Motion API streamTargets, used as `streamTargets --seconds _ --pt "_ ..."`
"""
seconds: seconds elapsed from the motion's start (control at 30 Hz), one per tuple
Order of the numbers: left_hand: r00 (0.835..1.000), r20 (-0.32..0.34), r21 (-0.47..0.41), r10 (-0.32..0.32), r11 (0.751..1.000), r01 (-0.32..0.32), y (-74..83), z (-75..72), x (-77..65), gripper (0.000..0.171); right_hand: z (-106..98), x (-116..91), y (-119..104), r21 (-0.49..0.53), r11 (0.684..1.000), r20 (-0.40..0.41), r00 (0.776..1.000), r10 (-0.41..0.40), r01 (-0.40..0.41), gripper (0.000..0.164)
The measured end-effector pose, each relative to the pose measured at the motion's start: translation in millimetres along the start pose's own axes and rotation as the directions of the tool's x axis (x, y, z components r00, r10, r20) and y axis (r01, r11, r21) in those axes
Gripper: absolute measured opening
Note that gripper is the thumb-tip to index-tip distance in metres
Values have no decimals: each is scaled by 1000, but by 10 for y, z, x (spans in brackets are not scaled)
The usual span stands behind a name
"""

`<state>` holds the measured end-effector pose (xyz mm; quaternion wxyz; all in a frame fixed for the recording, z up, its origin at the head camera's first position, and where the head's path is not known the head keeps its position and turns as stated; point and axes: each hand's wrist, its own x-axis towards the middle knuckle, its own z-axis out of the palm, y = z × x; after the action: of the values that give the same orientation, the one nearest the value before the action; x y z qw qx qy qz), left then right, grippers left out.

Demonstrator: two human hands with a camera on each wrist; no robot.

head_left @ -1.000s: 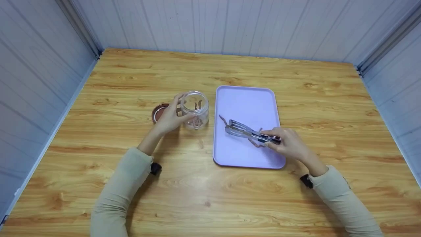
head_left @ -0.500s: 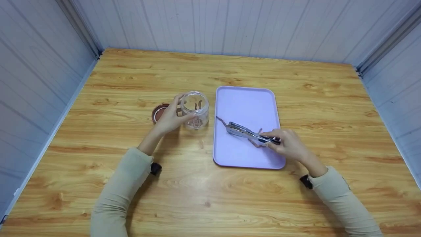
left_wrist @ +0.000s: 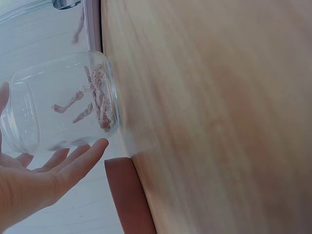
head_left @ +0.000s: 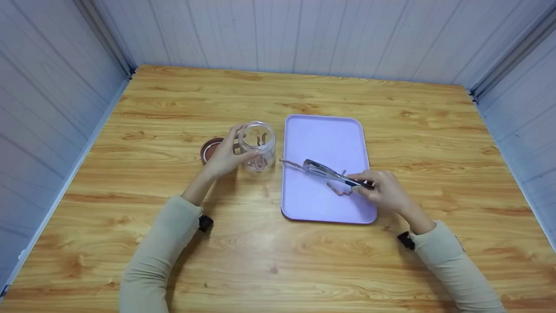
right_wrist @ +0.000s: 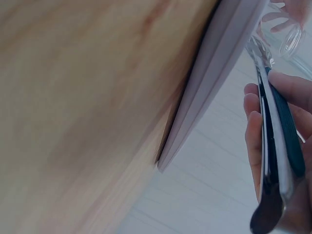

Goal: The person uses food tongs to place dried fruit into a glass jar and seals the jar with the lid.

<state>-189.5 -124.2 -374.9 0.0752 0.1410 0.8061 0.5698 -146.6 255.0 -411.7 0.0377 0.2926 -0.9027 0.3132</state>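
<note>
My left hand [head_left: 226,153] holds a clear jar [head_left: 267,156] around its side, thumb and fingers spread along the wall. Several brown, twisted dried strips [left_wrist: 101,97] lie at the bottom of the jar, which stands uncapped on the table. With my right hand [head_left: 382,189] I grip metal tongs [head_left: 323,171] by their dark handles, over a lilac tray [head_left: 321,134]. The tong tips are closed on one end of a long brown strip [head_left: 291,164], and its free end sticks out past the tray's left rim. Another bent strip [head_left: 336,189] lies on the tray beneath the tongs.
A reddish-brown lid [head_left: 210,150] lies on the table just left of the jar, partly behind my left hand. The wooden table [head_left: 260,261] is bounded by pale panel walls [head_left: 278,34] at the back and sides.
The tongs have squeezed together on the strip and turned slightly. The strip has swung out leftward toward the jar, its end now past the tray rim. My left hand and the jar stay put.
</note>
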Motion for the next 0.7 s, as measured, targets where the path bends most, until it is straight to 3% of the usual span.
streamTargets --seconds 0.5,0.7 --pt "1000 -6 16 14 1000 -14 -12 -3 6 69 -133 11 17 6 1000 -26 1000 -10 10 29" --pt "1000 -9 16 21 1000 -21 -219 -9 97 73 -243 9 40 17 1000 -48 999 -13 14 28"
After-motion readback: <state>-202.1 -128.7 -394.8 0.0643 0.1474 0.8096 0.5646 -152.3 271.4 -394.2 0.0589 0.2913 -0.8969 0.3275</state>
